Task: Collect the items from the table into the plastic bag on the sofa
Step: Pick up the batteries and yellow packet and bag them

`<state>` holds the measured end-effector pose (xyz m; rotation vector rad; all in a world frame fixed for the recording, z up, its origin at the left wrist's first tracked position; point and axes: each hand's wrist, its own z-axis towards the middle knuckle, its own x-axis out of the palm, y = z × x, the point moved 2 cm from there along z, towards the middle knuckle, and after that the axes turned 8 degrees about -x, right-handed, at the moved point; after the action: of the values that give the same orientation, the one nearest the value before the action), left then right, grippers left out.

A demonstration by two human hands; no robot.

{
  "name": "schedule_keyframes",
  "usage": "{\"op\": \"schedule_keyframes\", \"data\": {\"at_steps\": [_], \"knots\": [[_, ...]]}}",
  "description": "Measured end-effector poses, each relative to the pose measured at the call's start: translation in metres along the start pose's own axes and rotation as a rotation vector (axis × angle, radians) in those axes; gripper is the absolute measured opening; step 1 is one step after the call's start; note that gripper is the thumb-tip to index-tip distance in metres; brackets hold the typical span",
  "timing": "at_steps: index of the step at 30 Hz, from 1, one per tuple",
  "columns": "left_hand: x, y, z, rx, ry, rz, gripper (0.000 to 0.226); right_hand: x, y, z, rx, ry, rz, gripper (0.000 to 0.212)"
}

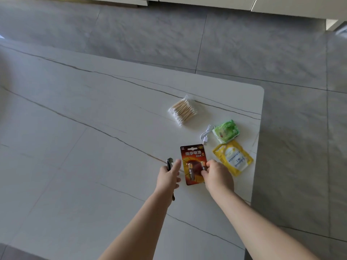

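Note:
On the white marble table (93, 128), near its right end, lies a red battery pack (192, 160). My right hand (216, 175) pinches the pack's right edge. My left hand (169, 177) is closed around a slim dark metal tool (169, 163) whose ends stick out above and below the fist; its index finger points toward the pack. Farther back lies a clear bag of cotton swabs (183, 110). To the right sit a green tissue packet (226, 133), a yellow pouch (233, 159) and a white USB cable (205, 134). The plastic bag and the sofa are out of view.
The table's rounded right corner (260, 91) and right edge drop to a grey tiled floor (291, 109). White cabinet fronts (206, 2) run along the top of the view.

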<state>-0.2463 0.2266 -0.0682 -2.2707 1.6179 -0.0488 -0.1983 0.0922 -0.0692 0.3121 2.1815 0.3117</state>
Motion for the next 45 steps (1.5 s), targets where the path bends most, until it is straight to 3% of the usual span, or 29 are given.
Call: {"op": "schedule_keyframes", "data": {"at_steps": [6, 10, 16, 20, 25, 30, 33, 36, 41, 45], "knots": [[0.015, -0.011, -0.016, 0.095, 0.042, -0.017, 0.042, -0.011, 0.013, -0.022, -0.190, 0.045, 0.124, 0.028], [0.020, -0.017, -0.017, 0.110, 0.027, -0.036, 0.034, -0.025, -0.002, -0.021, -0.224, -0.025, 0.194, 0.028], [0.020, -0.014, -0.007, 0.116, 0.036, 0.022, 0.021, -0.038, -0.057, 0.019, -0.129, -0.250, -0.046, 0.031], [0.015, -0.007, -0.003, 0.093, 0.039, -0.003, 0.023, -0.035, -0.068, 0.034, -0.002, -0.146, -0.185, 0.050], [0.007, -0.002, -0.006, 0.081, 0.039, -0.021, 0.026, -0.020, -0.061, 0.024, 0.108, -0.144, -0.329, 0.071], [-0.008, 0.007, -0.015, 0.047, 0.008, -0.020, 0.024, -0.012, -0.052, 0.004, 0.092, -0.059, -0.361, 0.039], [-0.020, 0.014, -0.025, 0.030, -0.007, -0.044, 0.026, -0.010, -0.046, -0.011, 0.012, 0.043, -0.115, 0.019], [-0.036, 0.023, -0.048, 0.007, -0.031, -0.075, 0.026, -0.017, -0.036, -0.037, 0.023, 0.113, 0.143, 0.022], [-0.066, 0.038, -0.115, 0.007, -0.043, -0.207, 0.024, -0.045, -0.003, -0.094, -0.024, 0.172, 0.322, 0.012], [-0.096, 0.055, -0.176, 0.013, -0.060, -0.330, 0.025, -0.067, 0.029, -0.143, -0.120, 0.233, 0.375, 0.016]]}}
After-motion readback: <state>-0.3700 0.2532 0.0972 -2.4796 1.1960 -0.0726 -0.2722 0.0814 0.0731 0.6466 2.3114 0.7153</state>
